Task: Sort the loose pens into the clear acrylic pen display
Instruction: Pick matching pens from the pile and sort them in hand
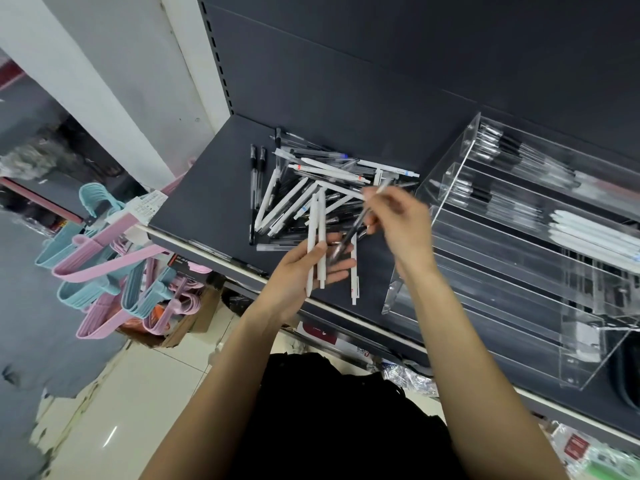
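Left hand (304, 271) holds white pens (317, 237) upright; right hand (398, 216) pinches a dark pen (349, 237), nearer the acrylic display (450, 188) lying rightward.

Dark grey shelf (207, 202), pile of loose pens (311, 188), clear acrylic pen display (519, 254) beside it

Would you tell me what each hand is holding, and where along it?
Left hand holds two white pens around mid-barrel under the thumb. Right hand pinches a dark clear pen near its upper end.

Bare shelf (194, 206) left of pen pile (311, 192); acrylic display (450, 216) seemingly close right.
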{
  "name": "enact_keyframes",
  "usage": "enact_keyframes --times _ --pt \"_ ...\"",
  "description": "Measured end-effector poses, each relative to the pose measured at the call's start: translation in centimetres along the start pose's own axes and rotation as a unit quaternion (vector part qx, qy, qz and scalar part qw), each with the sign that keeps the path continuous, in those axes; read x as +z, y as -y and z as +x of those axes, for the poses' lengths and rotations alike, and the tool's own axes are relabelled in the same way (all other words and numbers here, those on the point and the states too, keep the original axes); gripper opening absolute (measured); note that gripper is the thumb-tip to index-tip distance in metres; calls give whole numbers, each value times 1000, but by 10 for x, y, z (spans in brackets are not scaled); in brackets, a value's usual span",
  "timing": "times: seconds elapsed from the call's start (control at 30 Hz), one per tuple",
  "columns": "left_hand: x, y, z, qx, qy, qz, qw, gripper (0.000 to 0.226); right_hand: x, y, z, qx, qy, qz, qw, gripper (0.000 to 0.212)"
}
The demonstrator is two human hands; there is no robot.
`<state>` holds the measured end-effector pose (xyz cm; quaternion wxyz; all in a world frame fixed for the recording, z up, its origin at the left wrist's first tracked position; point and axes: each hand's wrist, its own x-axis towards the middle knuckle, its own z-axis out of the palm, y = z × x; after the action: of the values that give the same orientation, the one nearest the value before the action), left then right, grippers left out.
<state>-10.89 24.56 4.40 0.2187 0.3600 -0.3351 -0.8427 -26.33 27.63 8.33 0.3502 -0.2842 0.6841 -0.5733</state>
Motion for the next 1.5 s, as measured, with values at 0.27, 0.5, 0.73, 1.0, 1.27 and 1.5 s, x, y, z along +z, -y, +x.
enact_keyframes --times 0.27,0.5,0.73,1.0,1.27,1.5 --pt "-5 -7 0 32 -13 -107 994 30 9 -9 -37 -131 -63 7 989 24" --pt "3 -6 5 26 -24 -164 986 30 40 -36 -50 -197 -30 -161 967 15" --pt "-4 1 11 20 -84 -203 975 23 39 -51 -53 -231 80 -341 908 32" --pt "-15 9 3 119 -81 254 956 21 40 0 4 -146 156 -355 910 33" --pt "-27 8 -2 86 -124 180 972 21 17 28 19 -67 51 -43 996 10" --pt "-2 1 5 74 -82 -110 988 13 29 -6 -27 -67 -8 -146 987 20"
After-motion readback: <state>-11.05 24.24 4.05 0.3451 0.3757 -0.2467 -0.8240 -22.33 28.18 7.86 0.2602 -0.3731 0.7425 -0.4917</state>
